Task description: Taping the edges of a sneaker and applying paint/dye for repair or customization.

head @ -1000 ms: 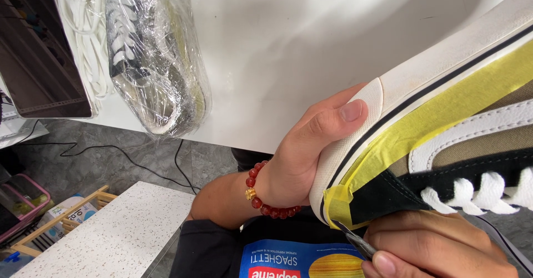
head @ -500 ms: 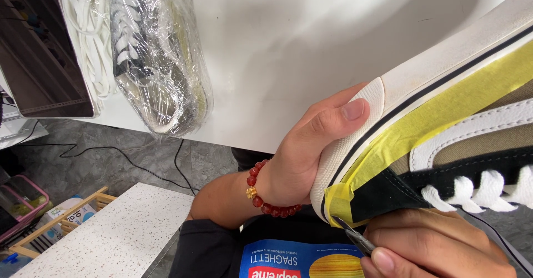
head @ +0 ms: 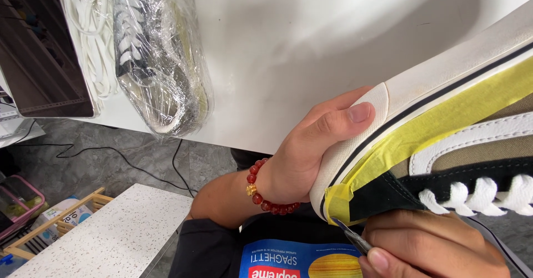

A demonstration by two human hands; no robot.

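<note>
My left hand, with a red bead bracelet on the wrist, cups the toe of a sneaker; its thumb lies on the white rubber sole. The sneaker is tan and black with white laces, and yellow masking tape runs along the edge of its sole. My right hand, at the bottom right, grips a thin metal tool. The tool's tip touches the tape's end at the toe.
A second shoe wrapped in clear film lies on the white table, beside a bundle of white laces and a dark box. Below are a speckled white surface, a wooden crate and a black cable on the floor.
</note>
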